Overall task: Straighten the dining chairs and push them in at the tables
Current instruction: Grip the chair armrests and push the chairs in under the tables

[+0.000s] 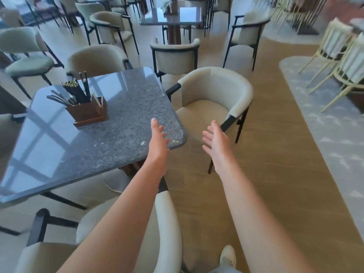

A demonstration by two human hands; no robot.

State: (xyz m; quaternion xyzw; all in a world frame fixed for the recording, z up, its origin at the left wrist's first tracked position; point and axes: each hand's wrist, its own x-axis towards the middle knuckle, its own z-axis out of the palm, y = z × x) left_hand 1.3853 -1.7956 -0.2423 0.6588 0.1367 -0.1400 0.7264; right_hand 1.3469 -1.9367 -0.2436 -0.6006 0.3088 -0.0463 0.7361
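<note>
Cream-upholstered chair (212, 103) stands angled at the granite surface (110, 123) corner, seat partly under. Left hand (158, 141) and right hand (215, 141) reach toward it, fingers spread, holding nothing.

You have one view only, from a wide-angle camera on your head, looking forward and down. Your two bare forearms run up from the near edge. The granite desk (102, 134) sits close on the left, a cream chair (212, 95) just beyond its right corner, and more chairs stretch far across the room, blurred toward the edges.
</note>
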